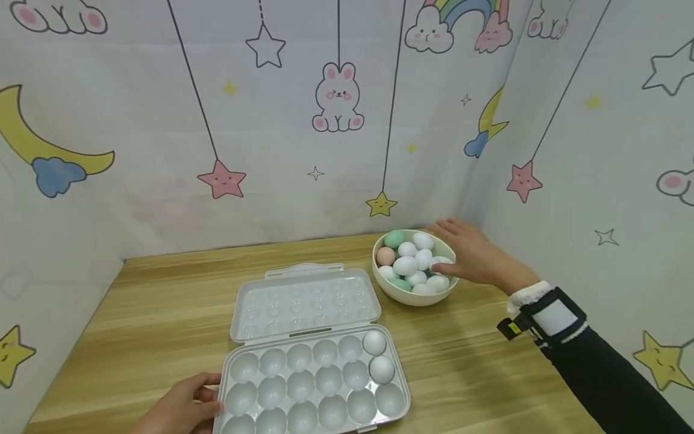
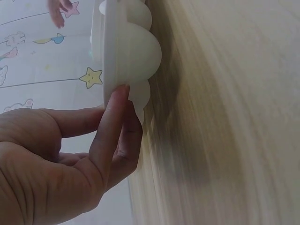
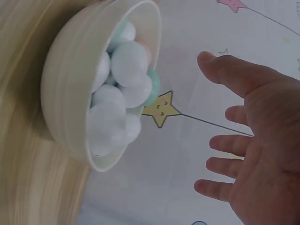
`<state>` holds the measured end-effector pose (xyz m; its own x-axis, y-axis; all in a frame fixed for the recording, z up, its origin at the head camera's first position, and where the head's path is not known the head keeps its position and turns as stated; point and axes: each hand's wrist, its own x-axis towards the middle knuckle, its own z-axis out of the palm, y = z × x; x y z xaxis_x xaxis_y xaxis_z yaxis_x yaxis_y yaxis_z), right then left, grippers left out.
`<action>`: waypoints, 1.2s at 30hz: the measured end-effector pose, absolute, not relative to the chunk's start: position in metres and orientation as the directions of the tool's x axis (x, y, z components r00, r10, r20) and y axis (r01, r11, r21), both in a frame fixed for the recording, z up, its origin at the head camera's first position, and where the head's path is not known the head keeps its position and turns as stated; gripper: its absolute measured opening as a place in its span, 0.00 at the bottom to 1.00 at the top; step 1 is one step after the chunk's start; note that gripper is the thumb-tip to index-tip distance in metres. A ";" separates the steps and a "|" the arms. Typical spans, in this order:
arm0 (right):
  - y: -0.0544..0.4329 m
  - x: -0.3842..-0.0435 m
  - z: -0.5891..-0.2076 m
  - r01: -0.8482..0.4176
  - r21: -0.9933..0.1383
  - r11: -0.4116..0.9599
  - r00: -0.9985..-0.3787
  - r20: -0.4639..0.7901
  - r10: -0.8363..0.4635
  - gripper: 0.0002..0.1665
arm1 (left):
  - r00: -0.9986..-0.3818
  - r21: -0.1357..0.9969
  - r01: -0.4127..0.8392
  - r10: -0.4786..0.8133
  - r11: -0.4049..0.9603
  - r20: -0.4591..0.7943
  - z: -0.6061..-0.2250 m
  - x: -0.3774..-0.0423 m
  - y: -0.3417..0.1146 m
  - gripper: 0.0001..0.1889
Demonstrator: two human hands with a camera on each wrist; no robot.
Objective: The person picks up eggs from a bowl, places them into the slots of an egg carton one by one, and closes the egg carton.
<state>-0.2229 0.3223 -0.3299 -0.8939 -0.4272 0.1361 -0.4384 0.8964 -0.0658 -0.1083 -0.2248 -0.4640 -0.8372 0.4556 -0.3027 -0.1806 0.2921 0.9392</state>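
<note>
Head view: right hand (image 1: pixel 467 253) spread at the bowl (image 1: pixel 406 298), left hand (image 1: pixel 181 405) pinching the egg box (image 1: pixel 329 380).

The box's near edge is cut off by the frame, as is part of the left hand; the left wrist view shows the box edge-on, hiding its hollows. Upper eggs (image 1: pixel 405 266) cover those deeper in the bowl, and the right hand's thumb overlaps one. That hand is wide open, holding nothing; the right wrist view shows it apart from the eggs. Thumb and fingers of the left hand grip the box's left rim on the table (image 1: pixel 162 313). Two white eggs (image 1: pixel 382 369) sit in its right-hand column.
</note>
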 end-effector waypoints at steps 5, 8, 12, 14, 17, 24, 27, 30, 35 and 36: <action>0.327 -0.241 -0.354 -0.381 -0.078 0.921 -0.924 0.050 -0.378 0.48 | -0.834 0.939 -0.185 0.459 0.289 -0.306 -0.463 -0.109 -0.225 0.29; 0.329 -0.248 -0.367 -0.365 -0.101 0.926 -0.931 0.025 -0.364 0.45 | -0.835 0.941 -0.185 0.459 0.285 -0.303 -0.463 -0.109 -0.225 0.29; 0.331 -0.255 -0.380 -0.379 -0.120 0.918 -0.925 0.043 -0.376 0.40 | -0.837 0.941 -0.185 0.456 0.283 -0.302 -0.463 -0.109 -0.226 0.29; 0.331 -0.257 -0.386 -0.381 -0.128 0.916 -0.925 0.045 -0.378 0.39 | -0.836 0.940 -0.187 0.456 0.285 -0.305 -0.463 -0.109 -0.226 0.29; 0.332 -0.259 -0.392 -0.376 -0.128 0.918 -0.926 0.042 -0.374 0.38 | -0.834 0.939 -0.193 0.456 0.284 -0.309 -0.463 -0.109 -0.226 0.29; 0.334 -0.263 -0.402 -0.385 -0.076 0.920 -0.923 0.052 -0.382 0.34 | -0.837 0.941 -0.192 0.455 0.278 -0.305 -0.465 -0.110 -0.228 0.29; 0.334 -0.264 -0.405 -0.395 -0.052 0.917 -0.918 0.055 -0.393 0.31 | -0.837 0.943 -0.188 0.457 0.276 -0.301 -0.465 -0.110 -0.228 0.29; 0.333 -0.265 -0.407 -0.388 -0.050 0.920 -0.921 0.047 -0.386 0.30 | -0.835 0.944 -0.187 0.462 0.270 -0.298 -0.464 -0.110 -0.229 0.29; 0.332 -0.266 -0.408 -0.371 -0.059 0.927 -0.929 0.033 -0.369 0.30 | -0.835 0.948 -0.191 0.466 0.254 -0.293 -0.464 -0.110 -0.230 0.29; 0.333 -0.266 -0.408 -0.369 -0.062 0.927 -0.929 0.032 -0.368 0.30 | -0.835 0.948 -0.193 0.465 0.252 -0.294 -0.464 -0.110 -0.229 0.29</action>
